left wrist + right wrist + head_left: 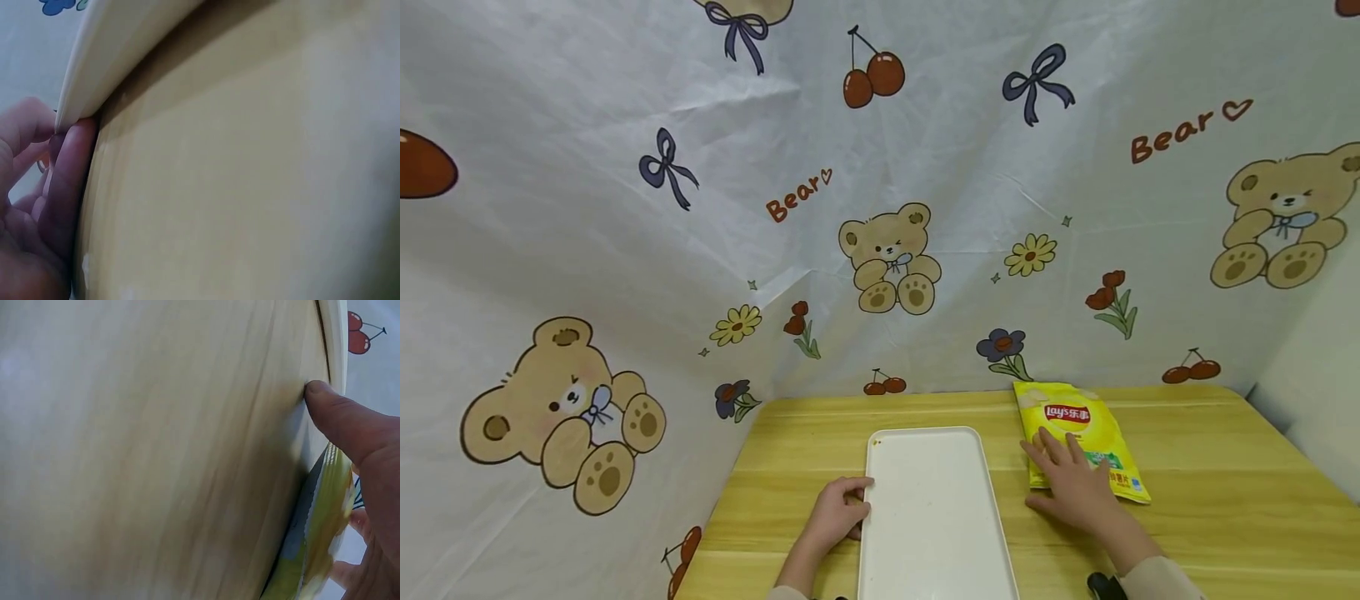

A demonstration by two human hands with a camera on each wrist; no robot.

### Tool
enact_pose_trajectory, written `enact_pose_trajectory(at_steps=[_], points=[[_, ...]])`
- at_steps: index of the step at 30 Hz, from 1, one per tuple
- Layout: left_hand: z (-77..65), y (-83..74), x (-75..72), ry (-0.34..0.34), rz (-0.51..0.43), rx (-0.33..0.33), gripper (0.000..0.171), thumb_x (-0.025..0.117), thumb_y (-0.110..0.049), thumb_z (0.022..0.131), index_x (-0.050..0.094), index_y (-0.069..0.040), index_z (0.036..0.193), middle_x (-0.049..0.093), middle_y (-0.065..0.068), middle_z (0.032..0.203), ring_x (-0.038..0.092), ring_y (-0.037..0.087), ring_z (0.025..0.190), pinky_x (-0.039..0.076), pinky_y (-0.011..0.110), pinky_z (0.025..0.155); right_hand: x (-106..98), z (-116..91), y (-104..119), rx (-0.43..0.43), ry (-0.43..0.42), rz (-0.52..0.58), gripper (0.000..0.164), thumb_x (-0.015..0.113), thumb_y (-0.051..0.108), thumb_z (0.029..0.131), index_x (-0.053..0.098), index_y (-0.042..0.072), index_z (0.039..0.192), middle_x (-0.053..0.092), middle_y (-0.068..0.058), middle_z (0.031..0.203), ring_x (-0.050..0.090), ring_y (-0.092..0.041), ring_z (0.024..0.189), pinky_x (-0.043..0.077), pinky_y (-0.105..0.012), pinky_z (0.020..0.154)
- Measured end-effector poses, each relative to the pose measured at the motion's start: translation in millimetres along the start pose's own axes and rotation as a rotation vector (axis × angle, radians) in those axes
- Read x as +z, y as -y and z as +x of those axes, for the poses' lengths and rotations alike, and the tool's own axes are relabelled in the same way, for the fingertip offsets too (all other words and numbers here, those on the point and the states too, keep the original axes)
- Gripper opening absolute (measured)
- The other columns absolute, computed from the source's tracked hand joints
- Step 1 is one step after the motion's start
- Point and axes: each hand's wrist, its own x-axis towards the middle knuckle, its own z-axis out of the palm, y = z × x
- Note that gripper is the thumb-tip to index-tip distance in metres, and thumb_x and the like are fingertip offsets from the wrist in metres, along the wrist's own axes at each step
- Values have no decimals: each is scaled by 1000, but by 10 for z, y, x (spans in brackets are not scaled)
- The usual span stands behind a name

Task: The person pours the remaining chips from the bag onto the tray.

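Note:
A white rectangular tray [928, 517] lies lengthwise on the wooden table. My left hand [835, 515] pinches its left rim, thumb and fingers on either side of the edge, as the left wrist view also shows. To the right of the tray lies a yellow Lay's chip bag [1037, 404], face up and slightly slanted. My right hand [1075, 487] rests over the lower part of the bag with its fingers spread. In the right wrist view, the thumb [337, 412] extends beside the bag, close to the tabletop. Part of the bag's front is hidden under that hand.
The light wood table [1225, 483] ends at the back against a white cloth [970, 183] printed with bears, cherries, bows and flowers. This cloth also hangs along the left side. Small brown specks [877, 442] show at the tray's far left corner.

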Motion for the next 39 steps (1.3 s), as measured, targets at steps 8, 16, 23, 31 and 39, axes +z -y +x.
enact_pose_trajectory(at_steps=[8,16,23,31,39], points=[[-19,-7,8,-10,-30,-6,43,66,0,84,68,-7,126,55,11,103,54,10,59,58,32,46,39,112,-77,0,28,9,76,77,50,80,49,28,147,32,-22,159,30,-61,138,22,-94,84],[13,-3,41,-19,-50,-5,41,67,0,84,69,-8,124,56,10,101,56,12,61,58,34,47,33,136,-158,-30,43,14,58,73,41,87,57,26,140,34,-23,157,34,-59,136,26,-93,84],[10,-15,34,-19,-51,-7,40,66,1,83,69,-6,122,55,9,100,55,12,60,58,34,46,-5,142,-149,-57,50,-8,47,71,26,89,59,22,135,38,-22,154,41,-58,132,33,-90,82],[11,-12,17,-14,-44,-10,38,66,1,83,69,-5,120,56,9,99,55,11,60,57,32,45,-1,158,-129,-74,84,-49,40,63,11,94,58,18,133,43,-25,149,46,-58,127,43,-83,81],[-4,8,8,-12,-32,-16,33,67,0,84,70,-6,116,56,9,100,53,11,59,57,31,45,49,178,-147,-173,8,-119,38,72,3,87,54,14,119,52,-23,131,59,-45,107,57,-47,56]])
